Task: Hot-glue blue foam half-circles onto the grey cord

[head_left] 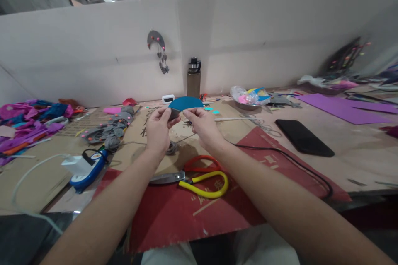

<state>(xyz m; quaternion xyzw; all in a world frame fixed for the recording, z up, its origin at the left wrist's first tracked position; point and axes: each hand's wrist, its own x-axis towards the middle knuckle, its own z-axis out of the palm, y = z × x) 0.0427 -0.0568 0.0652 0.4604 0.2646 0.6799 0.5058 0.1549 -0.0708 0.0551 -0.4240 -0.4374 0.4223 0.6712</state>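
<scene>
My left hand is closed, pinching a small dark grey felt-like piece between thumb and fingers. Close beside it, my right hand has its fingertips together at the lower edge of a rounded blue felt-like piece. The blue piece stands just behind the grey one; where the two meet is hidden by my fingers. Below my hands sits a ball of grey yarn, with a strand running near it. Large scissors with red and yellow handles lie between my forearms.
Red card covers the table's front. A black phone and purple sheets lie right, near a bowl of scraps. Left are a blue power strip, grey felt pieces and coloured scraps. A bottle stands behind.
</scene>
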